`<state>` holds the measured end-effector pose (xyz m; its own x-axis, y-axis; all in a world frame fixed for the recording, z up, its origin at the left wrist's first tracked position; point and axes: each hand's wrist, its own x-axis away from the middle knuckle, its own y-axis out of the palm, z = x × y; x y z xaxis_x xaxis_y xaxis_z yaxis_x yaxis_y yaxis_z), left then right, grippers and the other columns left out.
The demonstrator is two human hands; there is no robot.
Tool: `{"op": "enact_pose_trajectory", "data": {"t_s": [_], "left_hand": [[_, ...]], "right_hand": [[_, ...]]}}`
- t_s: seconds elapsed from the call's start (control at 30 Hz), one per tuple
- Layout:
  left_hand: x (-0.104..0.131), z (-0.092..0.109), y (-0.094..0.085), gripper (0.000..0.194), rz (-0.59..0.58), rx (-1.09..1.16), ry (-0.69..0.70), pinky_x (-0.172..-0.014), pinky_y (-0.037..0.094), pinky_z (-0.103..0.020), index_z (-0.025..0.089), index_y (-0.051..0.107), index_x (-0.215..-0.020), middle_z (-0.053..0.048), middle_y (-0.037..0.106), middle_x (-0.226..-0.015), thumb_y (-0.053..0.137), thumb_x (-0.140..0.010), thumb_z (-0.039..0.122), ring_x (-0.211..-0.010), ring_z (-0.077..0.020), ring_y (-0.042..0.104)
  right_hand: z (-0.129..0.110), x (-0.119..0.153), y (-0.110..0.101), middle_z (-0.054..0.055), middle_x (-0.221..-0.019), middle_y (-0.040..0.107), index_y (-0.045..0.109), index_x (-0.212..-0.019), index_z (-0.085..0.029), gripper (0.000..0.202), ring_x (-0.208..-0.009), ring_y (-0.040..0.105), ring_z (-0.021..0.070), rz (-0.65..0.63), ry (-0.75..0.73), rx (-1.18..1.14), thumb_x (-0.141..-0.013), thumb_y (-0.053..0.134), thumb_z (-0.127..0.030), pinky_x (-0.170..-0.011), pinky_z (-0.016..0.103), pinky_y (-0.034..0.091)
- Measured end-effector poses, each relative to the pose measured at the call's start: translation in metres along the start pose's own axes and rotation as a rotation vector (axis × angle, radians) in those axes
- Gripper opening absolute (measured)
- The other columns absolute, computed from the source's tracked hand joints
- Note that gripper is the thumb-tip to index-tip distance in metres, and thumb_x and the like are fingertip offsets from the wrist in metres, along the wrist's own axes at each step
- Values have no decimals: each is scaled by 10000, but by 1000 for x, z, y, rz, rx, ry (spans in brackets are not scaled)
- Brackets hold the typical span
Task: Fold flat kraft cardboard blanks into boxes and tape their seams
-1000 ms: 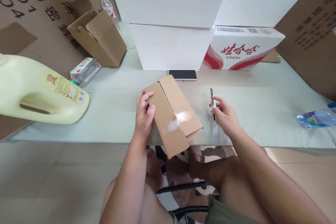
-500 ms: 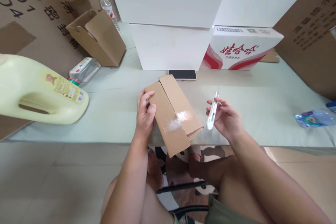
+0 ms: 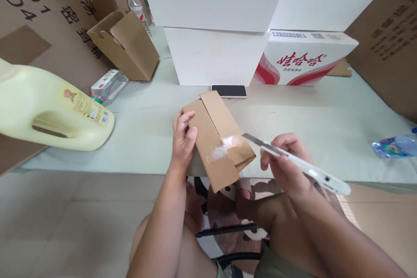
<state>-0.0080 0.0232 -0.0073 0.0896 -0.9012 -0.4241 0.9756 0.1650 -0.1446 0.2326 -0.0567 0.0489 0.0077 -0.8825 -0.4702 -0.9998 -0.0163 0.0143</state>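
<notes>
A small brown cardboard box [image 3: 208, 126] is tilted at the table's front edge, with clear tape [image 3: 224, 147] across its seam. My left hand [image 3: 184, 139] grips the box by its left side, fingers and thumb closed on it. In my right hand [image 3: 288, 163] is a white utility knife [image 3: 312, 170], held between thumb and fingers. Its blade is out and points up and left, with the tip over the right part of the box near the tape. Whether the tip touches the cardboard I cannot tell.
Behind the box a phone [image 3: 229, 91] lies before white boxes [image 3: 215, 58]. At the left are a yellow jug [image 3: 58, 108], a clear bottle [image 3: 110, 84] and an open carton [image 3: 130, 43]. A plastic bottle [image 3: 392, 147] lies at the right.
The knife in my right hand has swung from nearly upright to slanting, and its long blade now shows, pointing at the box. My left hand still holds the box; the view has shifted slightly.
</notes>
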Motion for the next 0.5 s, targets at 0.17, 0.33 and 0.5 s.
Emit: {"op": "enact_pose_trajectory", "data": {"t_s": [0.17,0.33,0.5], "left_hand": [[1,1,0,449,3,-6,-3,-1137,402,-464,278,592,-1234,-105,467,-1427,540,-897,570,-1396,-300,431],[1,0,1,444,8,-5,-15,-1137,399,-464,284,584,-1241,-98,469,-1431,533,-898,560,-1398,-299,425],[0,-2,2,434,5,-15,-2,-1134,403,-455,290,581,-1238,-94,474,-1416,529,-898,555,-1404,-292,416]], "right_hand": [[-15,6,10,-62,-567,612,599,-904,-239,88,-425,516,91,-105,-3,459,-856,612,-166,-412,208,393],[-12,4,10,-66,-565,613,616,-906,-252,87,-454,549,91,-84,-47,503,-868,619,-174,-435,194,414],[-7,7,9,-28,-704,679,633,-990,-244,126,-523,593,99,-139,-120,513,-874,647,-196,-494,212,463]]}}
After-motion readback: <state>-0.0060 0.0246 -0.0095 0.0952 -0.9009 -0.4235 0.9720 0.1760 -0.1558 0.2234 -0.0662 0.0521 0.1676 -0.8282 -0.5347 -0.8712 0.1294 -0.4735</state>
